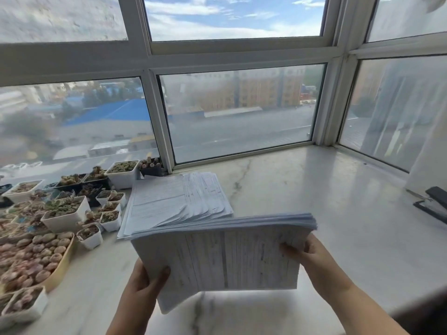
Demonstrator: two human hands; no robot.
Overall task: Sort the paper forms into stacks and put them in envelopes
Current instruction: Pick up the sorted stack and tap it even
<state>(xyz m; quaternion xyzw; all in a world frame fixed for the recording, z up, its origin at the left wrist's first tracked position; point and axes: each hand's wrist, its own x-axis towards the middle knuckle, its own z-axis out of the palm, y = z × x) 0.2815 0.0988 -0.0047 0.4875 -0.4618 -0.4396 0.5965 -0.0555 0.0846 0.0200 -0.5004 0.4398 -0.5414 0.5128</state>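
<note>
Daylight pours in through the corner window (237,110), leaving the scene bright and cool in tone. The marble sill (302,189) carries a pale sheen with soft reflections. A faint shadow lies beneath the held stack of forms (225,257). Motion blur softens everything; print is unreadable. Wide-angle distortion bows the window frames toward the edges.

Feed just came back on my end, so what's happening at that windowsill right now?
A person is holding a thick stack of printed forms up off the marble sill, left hand gripping its lower left corner and right hand gripping its right edge. A second, fanned pile of forms lies on the sill behind, beside pots of succulents. No envelope is visible.
</note>
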